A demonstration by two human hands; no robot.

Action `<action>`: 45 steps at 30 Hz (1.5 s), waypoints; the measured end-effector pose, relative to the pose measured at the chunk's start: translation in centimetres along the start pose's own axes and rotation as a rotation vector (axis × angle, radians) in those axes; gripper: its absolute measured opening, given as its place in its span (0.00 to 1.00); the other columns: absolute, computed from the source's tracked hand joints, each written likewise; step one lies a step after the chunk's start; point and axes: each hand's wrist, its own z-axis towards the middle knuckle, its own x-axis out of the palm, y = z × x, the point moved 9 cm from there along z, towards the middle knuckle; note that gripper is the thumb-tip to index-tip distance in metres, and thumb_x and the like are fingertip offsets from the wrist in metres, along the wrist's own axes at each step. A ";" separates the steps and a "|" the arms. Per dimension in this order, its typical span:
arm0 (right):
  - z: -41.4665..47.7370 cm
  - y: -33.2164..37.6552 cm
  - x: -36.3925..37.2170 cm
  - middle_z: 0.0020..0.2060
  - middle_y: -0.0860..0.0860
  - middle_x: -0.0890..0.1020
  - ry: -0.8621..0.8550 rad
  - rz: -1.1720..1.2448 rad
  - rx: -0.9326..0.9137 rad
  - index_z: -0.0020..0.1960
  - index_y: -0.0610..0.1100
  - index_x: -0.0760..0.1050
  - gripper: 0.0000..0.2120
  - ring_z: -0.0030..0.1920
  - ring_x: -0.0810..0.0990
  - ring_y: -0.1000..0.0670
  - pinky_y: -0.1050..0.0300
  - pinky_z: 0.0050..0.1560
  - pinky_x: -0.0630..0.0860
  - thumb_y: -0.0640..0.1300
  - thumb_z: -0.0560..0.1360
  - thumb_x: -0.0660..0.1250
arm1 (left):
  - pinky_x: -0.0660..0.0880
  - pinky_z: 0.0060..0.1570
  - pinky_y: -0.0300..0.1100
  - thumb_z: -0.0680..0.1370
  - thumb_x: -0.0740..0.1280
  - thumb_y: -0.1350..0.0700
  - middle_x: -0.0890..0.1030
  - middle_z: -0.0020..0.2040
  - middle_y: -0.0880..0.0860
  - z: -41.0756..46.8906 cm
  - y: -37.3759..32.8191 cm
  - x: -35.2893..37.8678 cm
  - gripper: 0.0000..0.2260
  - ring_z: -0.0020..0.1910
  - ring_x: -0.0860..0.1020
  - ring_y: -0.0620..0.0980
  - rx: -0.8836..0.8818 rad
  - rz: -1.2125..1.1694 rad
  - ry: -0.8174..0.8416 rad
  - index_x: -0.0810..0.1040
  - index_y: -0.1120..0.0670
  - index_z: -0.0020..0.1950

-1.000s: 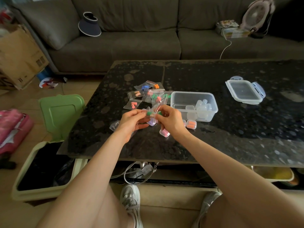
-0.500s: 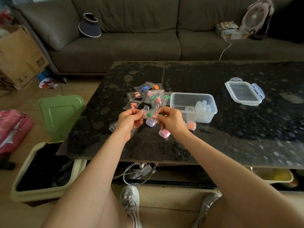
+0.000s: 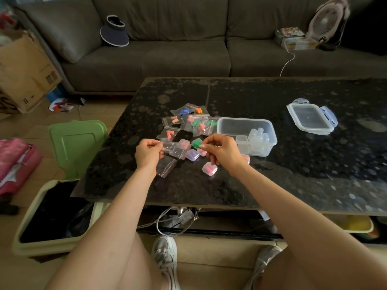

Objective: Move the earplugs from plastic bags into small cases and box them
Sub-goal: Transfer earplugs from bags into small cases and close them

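My left hand pinches a clear plastic bag by its edge above the black table. My right hand pinches green earplugs just right of that bag. Below the hands lie small cases: a purple-filled one and a pink-filled one. An empty bag lies by my left wrist. Several bags with coloured earplugs are piled behind. A clear plastic box to the right holds empty small cases.
The box's lid lies on the table at the right. A bin with an open green lid stands on the floor to the left. A sofa runs along the far side, with a visor and a fan on it.
My hands have drawn apart. The green earplugs are out of the bag and in my right hand, while my left keeps the bag.
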 end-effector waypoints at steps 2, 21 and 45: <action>0.1 -0.2 0.2 0.36 0.48 0.79 -0.005 -0.030 -0.001 0.50 0.39 0.79 0.06 0.25 0.75 0.57 0.70 0.26 0.70 0.42 0.75 0.69 | 0.77 0.42 0.37 0.78 0.66 0.62 0.79 0.50 0.55 0.5 0.4 -0.6 0.05 0.42 0.78 0.46 0.015 0.081 -0.057 0.75 0.56 0.53; -0.2 1.4 0.5 0.42 0.50 0.80 -0.031 -0.144 -0.114 0.51 0.41 0.81 0.06 0.35 0.78 0.56 0.73 0.36 0.75 0.40 0.75 0.69 | 0.76 0.40 0.30 0.77 0.68 0.60 0.82 0.46 0.50 -4.6 -4.3 6.4 0.05 0.44 0.81 0.43 0.260 0.038 0.490 0.78 0.55 0.51; 0.2 -0.6 -6.0 0.36 0.52 0.81 -0.211 -0.045 0.114 0.45 0.45 0.81 0.10 0.34 0.77 0.55 0.68 0.33 0.72 0.51 0.76 0.67 | 0.76 0.38 0.31 0.76 0.69 0.60 0.82 0.46 0.51 -6.2 -6.2 9.9 0.04 0.44 0.81 0.45 0.326 -0.033 0.555 0.78 0.51 0.47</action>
